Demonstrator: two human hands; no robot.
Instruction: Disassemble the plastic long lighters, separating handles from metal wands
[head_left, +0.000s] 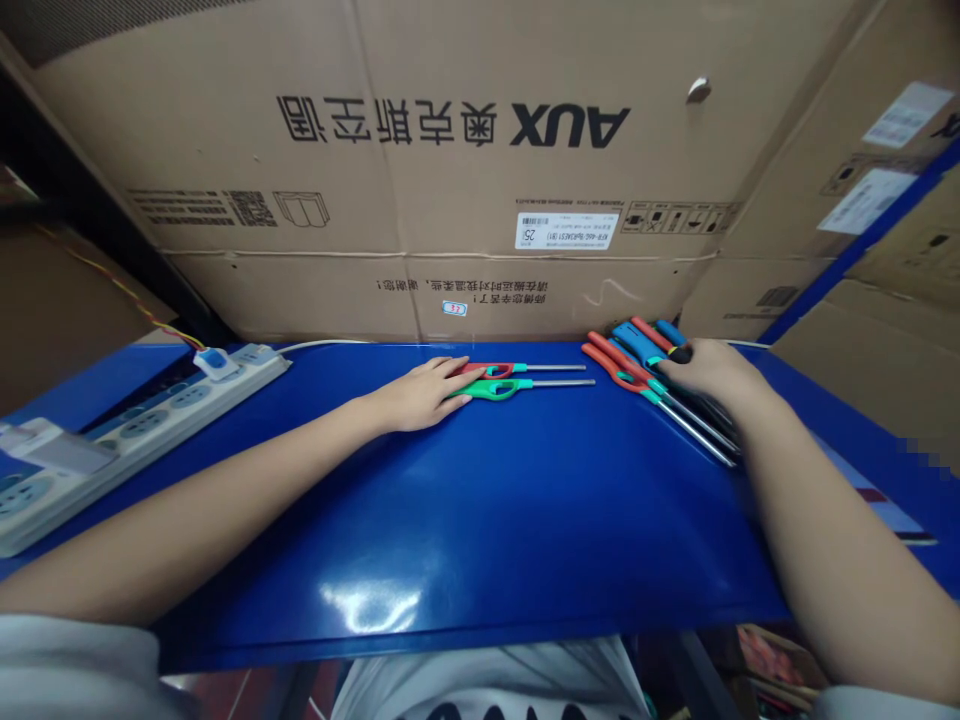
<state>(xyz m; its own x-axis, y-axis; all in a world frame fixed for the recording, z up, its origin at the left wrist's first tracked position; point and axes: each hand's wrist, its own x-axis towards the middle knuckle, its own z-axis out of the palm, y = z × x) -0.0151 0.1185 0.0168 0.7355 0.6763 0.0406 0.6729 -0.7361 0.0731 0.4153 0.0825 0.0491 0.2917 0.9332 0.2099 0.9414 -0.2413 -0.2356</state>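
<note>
Two lighters [498, 388] lie partly hidden beneath the left hand [426, 392].

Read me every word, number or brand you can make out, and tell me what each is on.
"AUX": cardboard panel, upside down
"奥克斯空调": same panel, upside down
"师傅您辛苦了!": lower panel, upside down
"请在搬运时对我温柔些,谢谢您!": lower panel, upside down
"KFR-46G…" and "25": white label, upside down; the rest is too small
Blue-edged sticker: digits too blurred to be sure
Right-hand labels: unreadable
Lighters: no readable text
</note>
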